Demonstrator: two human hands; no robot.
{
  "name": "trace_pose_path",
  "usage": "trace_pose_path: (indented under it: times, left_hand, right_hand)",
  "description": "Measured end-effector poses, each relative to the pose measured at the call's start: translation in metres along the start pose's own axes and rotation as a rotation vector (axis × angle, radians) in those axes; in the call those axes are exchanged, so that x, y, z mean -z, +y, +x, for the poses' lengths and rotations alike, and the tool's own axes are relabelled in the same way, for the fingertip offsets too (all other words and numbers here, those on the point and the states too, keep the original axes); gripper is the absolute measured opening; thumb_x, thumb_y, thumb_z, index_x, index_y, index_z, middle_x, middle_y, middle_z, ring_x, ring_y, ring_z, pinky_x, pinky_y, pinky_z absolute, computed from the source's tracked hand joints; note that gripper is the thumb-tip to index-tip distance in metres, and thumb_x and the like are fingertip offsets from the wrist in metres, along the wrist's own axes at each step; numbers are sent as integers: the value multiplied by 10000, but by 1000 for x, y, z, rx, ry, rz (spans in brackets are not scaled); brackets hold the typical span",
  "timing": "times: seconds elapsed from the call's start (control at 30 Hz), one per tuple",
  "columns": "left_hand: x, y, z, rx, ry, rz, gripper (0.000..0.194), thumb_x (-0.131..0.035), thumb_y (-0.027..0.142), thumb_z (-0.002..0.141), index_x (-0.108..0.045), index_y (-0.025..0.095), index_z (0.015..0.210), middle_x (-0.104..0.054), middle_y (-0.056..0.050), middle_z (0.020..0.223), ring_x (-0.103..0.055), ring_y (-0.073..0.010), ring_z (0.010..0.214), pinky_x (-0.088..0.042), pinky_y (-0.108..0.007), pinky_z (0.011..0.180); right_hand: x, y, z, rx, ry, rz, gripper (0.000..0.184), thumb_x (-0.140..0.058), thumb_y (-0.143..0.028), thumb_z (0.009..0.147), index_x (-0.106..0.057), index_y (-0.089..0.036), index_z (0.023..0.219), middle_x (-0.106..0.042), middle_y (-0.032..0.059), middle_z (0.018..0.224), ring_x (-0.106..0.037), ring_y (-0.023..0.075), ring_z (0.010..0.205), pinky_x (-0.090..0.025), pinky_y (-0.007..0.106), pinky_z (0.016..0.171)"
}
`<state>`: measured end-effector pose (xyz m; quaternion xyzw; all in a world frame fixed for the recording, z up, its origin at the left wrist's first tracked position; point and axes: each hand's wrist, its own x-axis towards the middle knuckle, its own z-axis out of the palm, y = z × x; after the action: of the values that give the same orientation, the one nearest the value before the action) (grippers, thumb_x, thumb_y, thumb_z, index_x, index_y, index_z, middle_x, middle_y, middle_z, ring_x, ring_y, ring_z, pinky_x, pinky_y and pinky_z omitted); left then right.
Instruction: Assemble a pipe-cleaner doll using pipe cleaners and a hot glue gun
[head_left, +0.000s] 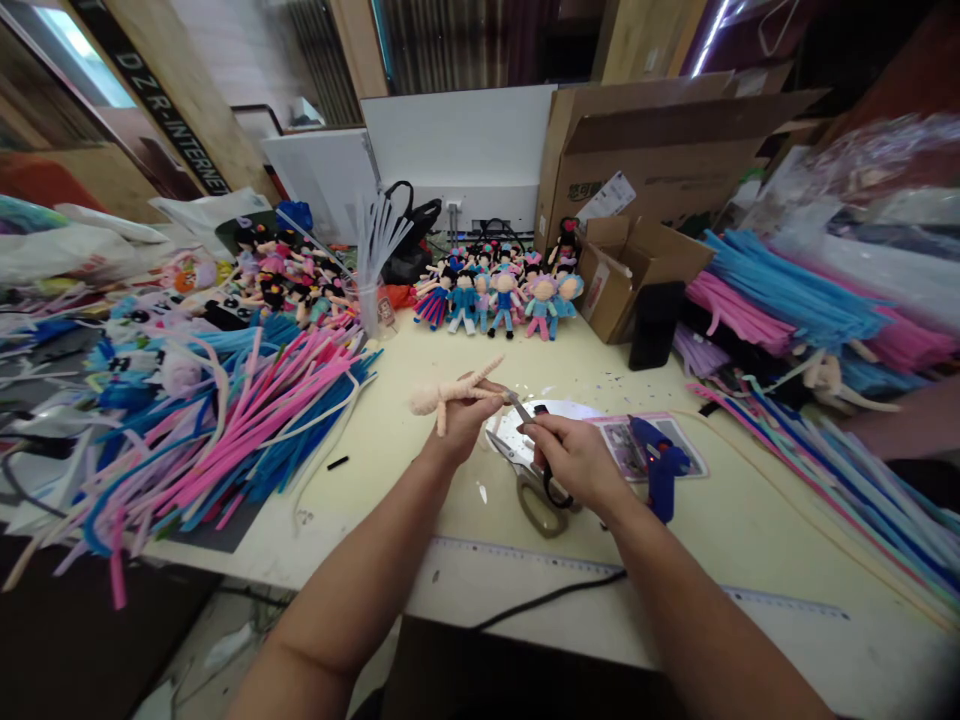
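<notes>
My left hand (pixel 463 425) is closed around a pale peach pipe-cleaner doll (pixel 442 393), its round head pointing left and its limbs sticking out. In my right hand (pixel 577 455) is a pair of scissors (pixel 519 408) with metal blades and a dark handle loop. The blade tips meet the end of a peach limb by my left fingertips; whether they are closed on it is too small to tell. Below my hands, larger scissors (pixel 541 508) with olive-grey handles lie on the table, partly covered by my right hand. A white round plate (pixel 577 408) lies behind the right hand.
A blue glue gun (pixel 660 465) rests on a picture card right of my hands. Pipe cleaners (pixel 225 420) are heaped left, with more bundles (pixel 795 290) at right. Finished dolls (pixel 502 300) stand at the back beside cardboard boxes (pixel 637 150). A ruler (pixel 787 602) lies near the front edge.
</notes>
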<state>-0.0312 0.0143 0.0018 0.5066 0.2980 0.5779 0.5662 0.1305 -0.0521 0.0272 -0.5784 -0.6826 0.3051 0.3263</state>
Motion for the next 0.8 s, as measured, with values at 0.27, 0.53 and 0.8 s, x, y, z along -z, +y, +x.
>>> trace_pose_path:
  times: [0.27,0.53,0.8]
  left_hand:
    - [1,-3,0,-41,-5,45,90,-760,262,632,-715,195,593,-679,-51,732,-627,-190,757,-493,-347,765]
    - [1,-3,1,-27,21,125,63,-739,247,659,-727,191,633,-669,-40,716,-614,-181,753,-477,-333,753]
    - [1,-2,2,20,70,132,70,-739,254,647,-727,185,651,-659,-30,697,-594,-171,736,-457,-312,719]
  right_hand:
    - [-2,5,1,-63,-44,113,361,-463,-395,868,-620,-194,612,-602,-20,537,-529,114,504,-381,233,529]
    - [1,8,5,-126,-80,376,372,-442,-443,872,-679,-158,908,-513,-44,500,-471,109,442,-389,233,488]
    - [-5,6,-1,84,134,-102,277,-413,-348,918,-644,-195,930,-633,12,690,-565,148,618,-366,248,584]
